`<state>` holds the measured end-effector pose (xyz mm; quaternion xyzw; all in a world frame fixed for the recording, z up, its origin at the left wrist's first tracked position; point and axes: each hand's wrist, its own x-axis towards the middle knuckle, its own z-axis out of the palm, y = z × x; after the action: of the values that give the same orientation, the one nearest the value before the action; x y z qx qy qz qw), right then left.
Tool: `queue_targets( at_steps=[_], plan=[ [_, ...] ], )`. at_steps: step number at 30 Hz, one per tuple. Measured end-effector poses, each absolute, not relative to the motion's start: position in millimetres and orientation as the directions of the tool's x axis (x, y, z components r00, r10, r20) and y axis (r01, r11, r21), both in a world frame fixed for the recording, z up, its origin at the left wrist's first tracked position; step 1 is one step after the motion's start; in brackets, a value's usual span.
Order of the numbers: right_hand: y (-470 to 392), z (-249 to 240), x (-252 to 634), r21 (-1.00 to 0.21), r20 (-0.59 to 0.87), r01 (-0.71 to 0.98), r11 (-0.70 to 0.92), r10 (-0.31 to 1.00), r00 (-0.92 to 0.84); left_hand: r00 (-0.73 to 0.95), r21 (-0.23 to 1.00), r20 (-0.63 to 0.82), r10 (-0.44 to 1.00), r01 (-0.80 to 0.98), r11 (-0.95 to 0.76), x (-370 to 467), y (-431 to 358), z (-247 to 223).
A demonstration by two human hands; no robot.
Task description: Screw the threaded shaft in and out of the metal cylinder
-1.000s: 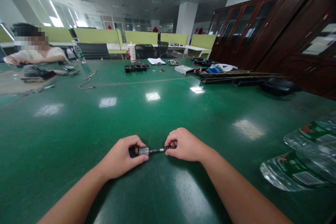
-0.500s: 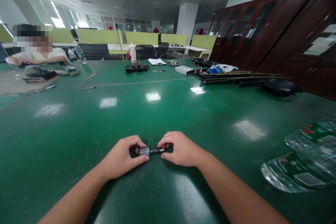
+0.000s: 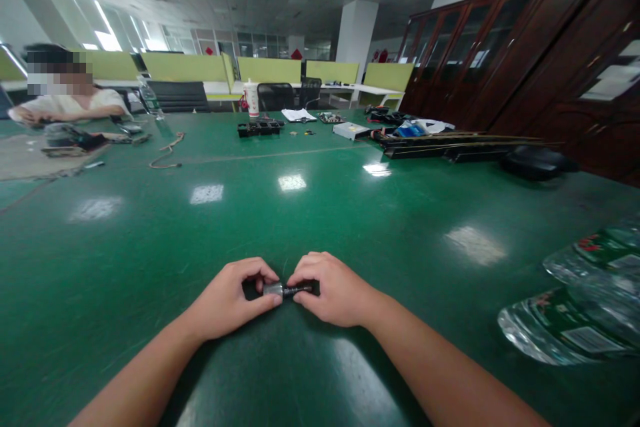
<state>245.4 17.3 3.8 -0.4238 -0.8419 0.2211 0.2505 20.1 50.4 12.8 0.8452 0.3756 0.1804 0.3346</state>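
A small silver metal cylinder [image 3: 273, 289] with a thin dark ridged shaft [image 3: 303, 289] lies sideways, low over the green table. My left hand [image 3: 233, 299] pinches the cylinder between thumb and fingers. From the other side, my right hand [image 3: 335, 290] has thumb and index finger closed around the shaft, close to the cylinder. The shaft's far end shows inside the curl of the right hand. Its exact kind is too small to make out.
Large water bottles [image 3: 565, 327] lie at the right edge. Farther back are a black slotted part [image 3: 260, 128], a grey metal box [image 3: 351, 131], long dark rails [image 3: 425, 147] and a cord [image 3: 167, 153]. Another person [image 3: 70, 103] sits at the far left.
My right hand has shifted left along the shaft, toward the cylinder, and its fingers now close around it. My left hand keeps its grip almost unmoved.
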Motion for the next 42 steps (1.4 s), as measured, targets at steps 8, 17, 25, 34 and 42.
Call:
queue_targets(
  at_steps=[8, 17, 25, 34, 42],
  plan=[
    [17.8, 1.2, 242.1, -0.586, 0.236, 0.600, 0.545, 0.823, -0.517, 0.652, 0.674, 0.039, 0.758, 0.543, -0.501, 19.9, 50.1, 12.5],
    [17.6, -1.9, 238.1, -0.571, 0.252, 0.606, 0.555, 0.820, -0.514, 0.667, 0.683, 0.063, 0.742, 0.514, -0.520, 18.9, 50.5, 10.9],
    [18.5, -0.8, 240.5, -0.557, 0.262, 0.605, 0.569, 0.812, -0.522, 0.669, 0.688, 0.070, 0.740, 0.505, -0.522, 18.5, 49.8, 11.2],
    [18.3, 0.2, 241.4, -0.549, 0.235, 0.626, 0.553, 0.822, -0.520, 0.668, 0.680, 0.063, 0.741, 0.515, -0.522, 19.4, 50.4, 11.5],
    [17.8, 2.4, 244.3, -0.546, 0.232, 0.631, 0.551, 0.823, -0.518, 0.665, 0.670, 0.062, 0.744, 0.525, -0.525, 20.0, 49.3, 13.6]
  ],
)
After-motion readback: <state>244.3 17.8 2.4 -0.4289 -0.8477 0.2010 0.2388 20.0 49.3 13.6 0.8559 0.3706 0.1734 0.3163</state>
